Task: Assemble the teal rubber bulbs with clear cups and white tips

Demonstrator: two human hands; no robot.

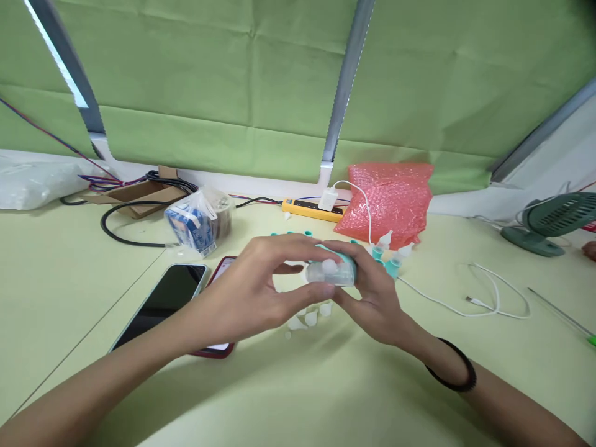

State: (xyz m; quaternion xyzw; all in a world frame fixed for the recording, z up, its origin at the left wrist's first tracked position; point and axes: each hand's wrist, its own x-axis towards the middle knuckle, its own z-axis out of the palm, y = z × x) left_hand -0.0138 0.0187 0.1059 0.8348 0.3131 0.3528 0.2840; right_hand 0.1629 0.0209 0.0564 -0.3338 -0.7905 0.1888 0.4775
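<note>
Both hands are raised over the table, holding a teal device with a clear plastic end (342,274), which resembles a nasal aspirator. My left hand (272,282) pinches its clear end between thumb and fingers. Wrapped round the teal body from the other side is my right hand (375,292), which hides much of it. Below them lie several small white tips (310,318). Just behind and to the right stand teal pieces with clear nozzles (393,264), and more teal rings (308,234) show behind the fingers.
Two phones, one black-screened (161,304) and one red-edged (223,351), lie left of the hands. Behind are a bagged blue box (190,223), a yellow power strip (302,210) and red bubble wrap (391,202). A white cable (496,298), screwdriver (561,313) and green fan (554,217) are right.
</note>
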